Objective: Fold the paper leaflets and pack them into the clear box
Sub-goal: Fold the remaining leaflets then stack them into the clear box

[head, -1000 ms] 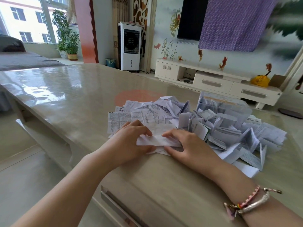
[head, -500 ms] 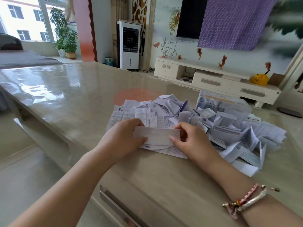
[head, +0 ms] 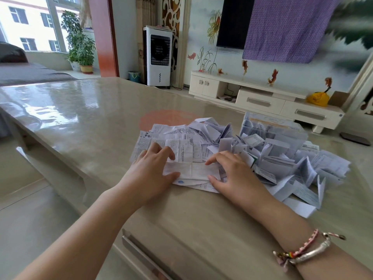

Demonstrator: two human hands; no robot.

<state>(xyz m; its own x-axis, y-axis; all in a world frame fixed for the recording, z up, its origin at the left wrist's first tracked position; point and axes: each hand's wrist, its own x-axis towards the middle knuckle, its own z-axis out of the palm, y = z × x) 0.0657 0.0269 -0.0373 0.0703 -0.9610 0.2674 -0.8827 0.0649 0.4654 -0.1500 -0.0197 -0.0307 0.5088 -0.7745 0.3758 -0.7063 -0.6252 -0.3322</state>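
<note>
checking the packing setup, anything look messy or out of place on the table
Yes. Folded leaflets are heaped loosely in front of and to the right of the clear box rather than packed inside. The left hand and right hand press on one leaflet.

Bright daylight is admitted through the window (head: 30,23), which is overexposed. Glare is thrown across the glossy table (head: 60,110). Straight lines are bent by wide-angle distortion, and the upper right corner is smeared.

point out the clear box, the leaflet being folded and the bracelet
clear box (head: 282,130), head view, front wall
leaflet being folded (head: 193,170), head view, middle of strip
bracelet (head: 310,252), head view, silver band
</note>
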